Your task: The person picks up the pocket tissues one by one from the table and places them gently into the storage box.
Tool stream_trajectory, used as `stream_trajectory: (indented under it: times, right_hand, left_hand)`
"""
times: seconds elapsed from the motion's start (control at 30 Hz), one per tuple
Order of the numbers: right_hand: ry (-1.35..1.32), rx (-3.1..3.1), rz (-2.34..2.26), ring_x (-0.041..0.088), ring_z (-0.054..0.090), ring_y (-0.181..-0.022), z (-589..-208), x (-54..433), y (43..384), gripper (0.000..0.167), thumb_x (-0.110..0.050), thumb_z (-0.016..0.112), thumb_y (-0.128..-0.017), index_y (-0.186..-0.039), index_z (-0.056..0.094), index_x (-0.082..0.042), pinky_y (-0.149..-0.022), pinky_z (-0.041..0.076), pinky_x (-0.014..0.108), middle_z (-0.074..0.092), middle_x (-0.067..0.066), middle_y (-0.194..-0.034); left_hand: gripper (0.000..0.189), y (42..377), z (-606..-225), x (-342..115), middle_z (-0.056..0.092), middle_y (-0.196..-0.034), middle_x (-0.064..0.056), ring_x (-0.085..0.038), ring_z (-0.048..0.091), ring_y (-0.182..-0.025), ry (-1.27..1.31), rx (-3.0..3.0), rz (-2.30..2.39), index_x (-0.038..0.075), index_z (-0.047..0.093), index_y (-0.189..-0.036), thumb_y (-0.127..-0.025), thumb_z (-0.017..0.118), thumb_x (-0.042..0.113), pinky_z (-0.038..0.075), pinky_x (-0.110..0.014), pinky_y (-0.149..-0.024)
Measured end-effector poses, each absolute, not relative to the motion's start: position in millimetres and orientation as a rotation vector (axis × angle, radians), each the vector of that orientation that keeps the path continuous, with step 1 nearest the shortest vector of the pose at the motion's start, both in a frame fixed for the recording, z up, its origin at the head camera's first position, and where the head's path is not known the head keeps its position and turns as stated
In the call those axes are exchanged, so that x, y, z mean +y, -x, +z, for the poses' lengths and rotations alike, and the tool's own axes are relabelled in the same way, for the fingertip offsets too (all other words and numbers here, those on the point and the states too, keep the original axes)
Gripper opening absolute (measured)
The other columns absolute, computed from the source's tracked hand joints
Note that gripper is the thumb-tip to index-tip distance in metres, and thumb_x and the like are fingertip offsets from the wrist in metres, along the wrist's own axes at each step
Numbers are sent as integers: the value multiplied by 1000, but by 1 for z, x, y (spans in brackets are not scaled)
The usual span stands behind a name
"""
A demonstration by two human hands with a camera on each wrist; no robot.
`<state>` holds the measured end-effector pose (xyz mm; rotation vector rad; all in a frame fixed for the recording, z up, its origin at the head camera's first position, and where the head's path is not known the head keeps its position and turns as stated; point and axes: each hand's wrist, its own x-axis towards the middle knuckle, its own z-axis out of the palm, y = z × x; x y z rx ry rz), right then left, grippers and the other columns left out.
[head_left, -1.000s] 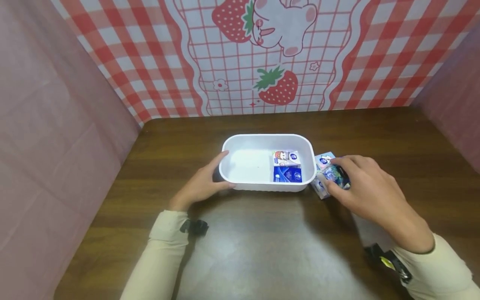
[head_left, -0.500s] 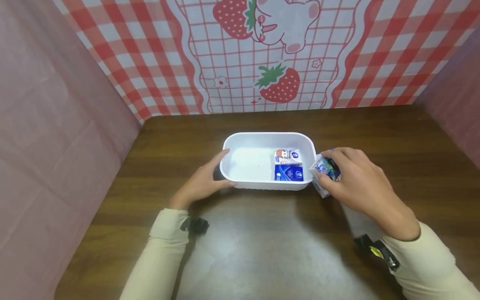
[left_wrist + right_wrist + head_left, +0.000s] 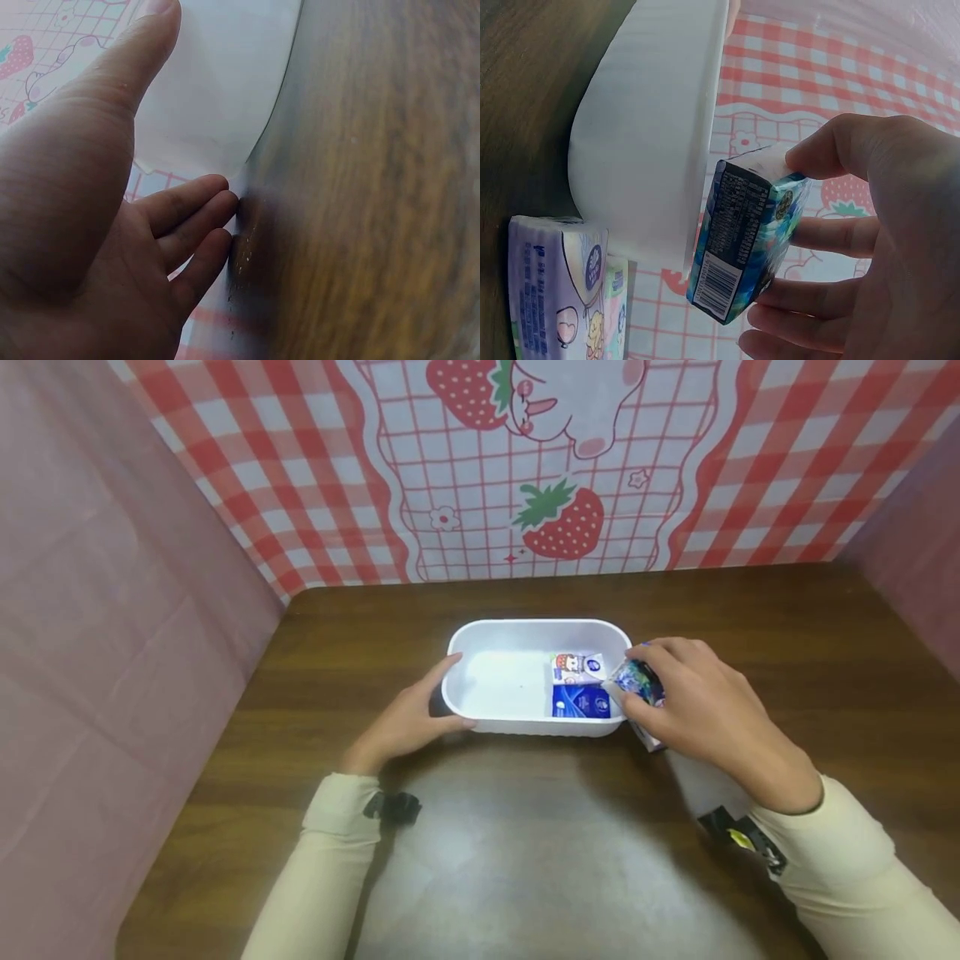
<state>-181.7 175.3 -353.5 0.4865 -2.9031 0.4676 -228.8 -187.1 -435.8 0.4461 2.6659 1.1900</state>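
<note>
A white plastic bin stands on the table, with a strawberry-print tissue pack and a blue tissue pack lying in its right part. My left hand holds the bin's left end, thumb at the front and index finger at the back. My right hand pinches a dark blue-green tissue pack between thumb and fingers, tilted at the bin's right rim. Its barcode side shows in the right wrist view. Below it, a purple cartoon tissue pack stands outside the bin, beside another pack.
The brown wooden table extends in front of the bin and to both sides. A red-and-white checked cloth with strawberries hangs behind the table. Pale pink cloth covers the left side.
My right hand has lifted the blue-green tissue pack and moved left with it, from above the packs beside the bin to its right rim. The left hand stays at the bin's left end.
</note>
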Motion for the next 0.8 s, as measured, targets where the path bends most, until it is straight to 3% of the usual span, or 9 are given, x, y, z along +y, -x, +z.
stream_trajectory:
  times: [0.8]
  right_hand:
    - [-537,-2874,487,41,44,-127,-351,172,190,53,-36,69,-91,-133,60,-7,-92,46,65,51,21,-138]
  left_hand:
    - [100,231,-436,-187,30,-162,7,-21,30,-147,-469,2667,1186,42,22,-158,-78,78,62,30,-59,-113]
